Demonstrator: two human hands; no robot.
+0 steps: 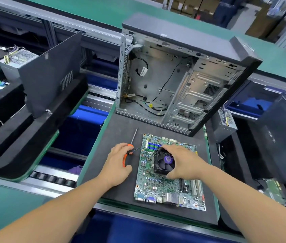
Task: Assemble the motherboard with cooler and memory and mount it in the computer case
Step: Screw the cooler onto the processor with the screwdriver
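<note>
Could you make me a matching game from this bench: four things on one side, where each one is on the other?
Things:
1. cooler
2. screwdriver
3. case
4. motherboard

Places:
A. flat on the dark mat
B. under the left hand, left of the board
C. open, behind the board
D. on the board, in the right hand's grip

Pairs: 1-D, 2-B, 3-C, 4-A

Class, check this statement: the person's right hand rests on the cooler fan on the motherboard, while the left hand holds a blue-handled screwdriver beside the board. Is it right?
Not quite. The head view shows the screwdriver has an orange handle, not blue. The rest stands: the right hand rests on the cooler fan on the motherboard, and the left hand holds the screwdriver beside the board.
</note>
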